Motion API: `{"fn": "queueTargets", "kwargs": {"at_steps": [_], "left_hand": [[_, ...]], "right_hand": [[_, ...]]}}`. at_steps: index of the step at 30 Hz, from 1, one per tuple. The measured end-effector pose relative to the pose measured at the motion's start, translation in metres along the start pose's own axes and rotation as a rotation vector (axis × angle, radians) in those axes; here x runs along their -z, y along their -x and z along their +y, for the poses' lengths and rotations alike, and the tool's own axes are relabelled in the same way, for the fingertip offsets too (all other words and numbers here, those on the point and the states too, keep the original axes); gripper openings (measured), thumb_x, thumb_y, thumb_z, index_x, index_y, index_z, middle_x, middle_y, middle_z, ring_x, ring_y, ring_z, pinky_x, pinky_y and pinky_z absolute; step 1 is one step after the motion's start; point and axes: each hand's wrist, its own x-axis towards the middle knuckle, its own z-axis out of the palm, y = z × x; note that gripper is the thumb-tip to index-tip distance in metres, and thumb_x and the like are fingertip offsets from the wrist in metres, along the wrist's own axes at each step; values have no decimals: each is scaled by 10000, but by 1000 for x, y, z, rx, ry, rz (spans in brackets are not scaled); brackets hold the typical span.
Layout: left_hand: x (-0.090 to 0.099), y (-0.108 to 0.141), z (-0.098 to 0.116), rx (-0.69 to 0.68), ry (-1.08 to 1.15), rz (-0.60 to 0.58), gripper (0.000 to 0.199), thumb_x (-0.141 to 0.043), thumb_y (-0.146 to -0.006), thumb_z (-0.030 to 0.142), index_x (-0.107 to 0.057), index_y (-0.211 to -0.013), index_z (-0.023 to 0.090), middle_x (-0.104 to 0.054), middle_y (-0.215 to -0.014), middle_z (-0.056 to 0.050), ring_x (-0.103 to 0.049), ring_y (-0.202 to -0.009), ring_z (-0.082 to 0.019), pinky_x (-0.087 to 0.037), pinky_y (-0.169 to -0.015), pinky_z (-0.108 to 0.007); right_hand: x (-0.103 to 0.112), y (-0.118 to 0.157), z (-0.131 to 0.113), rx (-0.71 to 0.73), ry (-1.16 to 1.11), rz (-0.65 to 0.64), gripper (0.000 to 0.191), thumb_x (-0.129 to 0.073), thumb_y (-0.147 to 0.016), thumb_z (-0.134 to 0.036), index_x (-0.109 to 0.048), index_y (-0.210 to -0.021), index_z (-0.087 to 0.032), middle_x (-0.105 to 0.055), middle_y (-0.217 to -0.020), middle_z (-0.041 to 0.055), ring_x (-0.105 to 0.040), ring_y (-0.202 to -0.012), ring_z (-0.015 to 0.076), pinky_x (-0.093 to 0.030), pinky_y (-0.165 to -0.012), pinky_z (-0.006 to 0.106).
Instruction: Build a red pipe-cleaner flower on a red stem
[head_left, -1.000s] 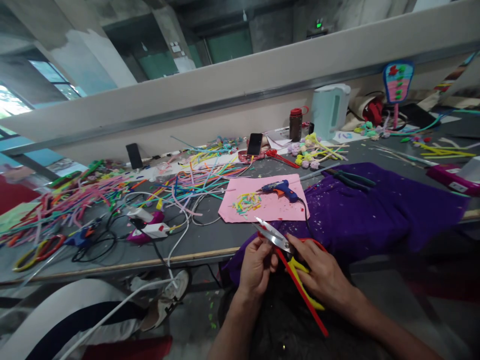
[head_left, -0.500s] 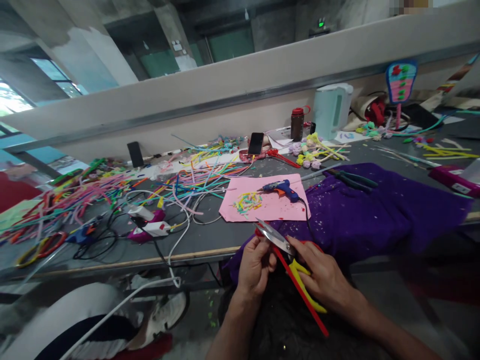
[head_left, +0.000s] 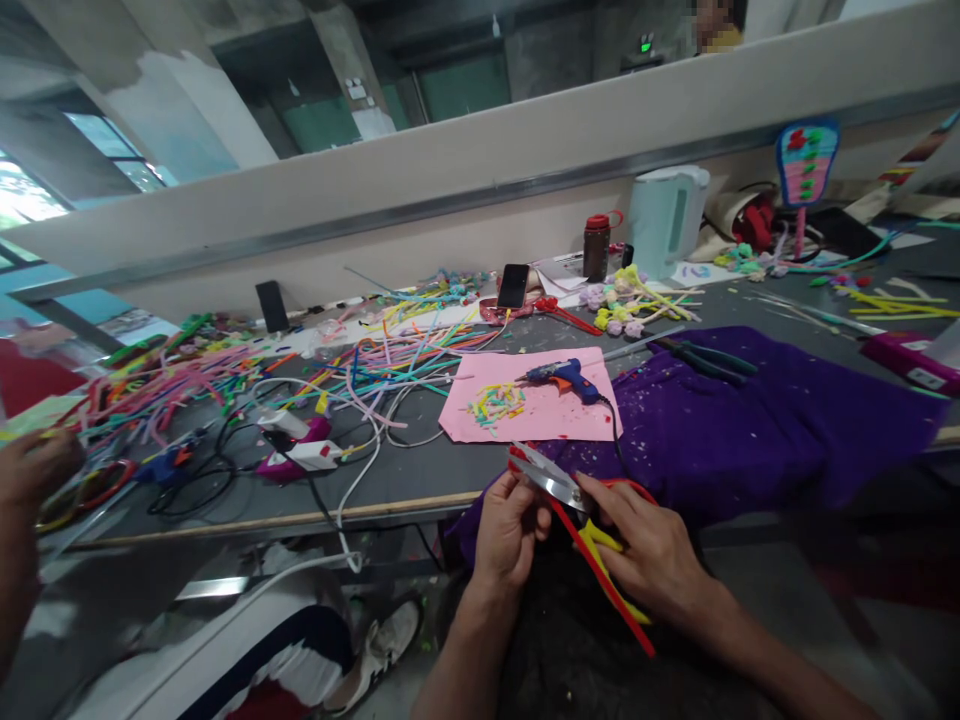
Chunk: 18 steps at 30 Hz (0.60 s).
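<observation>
My left hand [head_left: 508, 530] is closed, pinching a red pipe cleaner [head_left: 609, 585] near its upper end. The strip slants down and to the right, below the scissors. My right hand [head_left: 649, 545] grips the scissors [head_left: 553, 484], which have yellow and red handles. Their metal blades lie just above my left fingertips, at the red end. Beyond my hands a pink sheet [head_left: 577, 424] carries a blue glue gun [head_left: 566, 378] and a small heap of cut yellow, white and green pieces [head_left: 496, 405]. Under my wrists is a dark lap.
A purple cloth [head_left: 795, 430] with pliers [head_left: 709, 360] covers the table's right side. Loose pipe cleaners [head_left: 202, 385], a power strip [head_left: 307, 457] and cables spread leftward. A kettle [head_left: 664, 220] and bottle [head_left: 595, 250] stand behind. A co-worker's hand [head_left: 37, 465] is at far left.
The co-worker's hand has come into view at the left, and their leg and shoe have shifted right. My own hands, the scissors and the red pipe cleaner have barely moved.
</observation>
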Motion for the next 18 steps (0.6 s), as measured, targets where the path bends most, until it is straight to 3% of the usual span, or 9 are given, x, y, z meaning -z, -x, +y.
{"fn": "queueTargets", "kwargs": {"at_steps": [6, 18], "left_hand": [[0, 0, -1, 6, 1, 15, 287, -723, -608, 341, -544, -705, 139, -498, -466, 60, -393, -320, -29, -277, -307, -127], [3, -2, -3, 2, 0, -33, 238, -680, -685, 323, -530, -710, 140, -478, -444, 67, -369, -319, -26, -267, -312, -127]], "right_hand": [[-3, 1, 4, 12, -14, -38, 646, -473, -769, -131, -261, -1374, -213, -571, -973, 84, -591, -789, 199, -499, -663, 323], [-6, 3, 8, 19, -33, -67, 667, -483, -782, -149, -231, -1396, -221, -570, -1099, 109, -601, -895, 219, -530, -750, 351]]}}
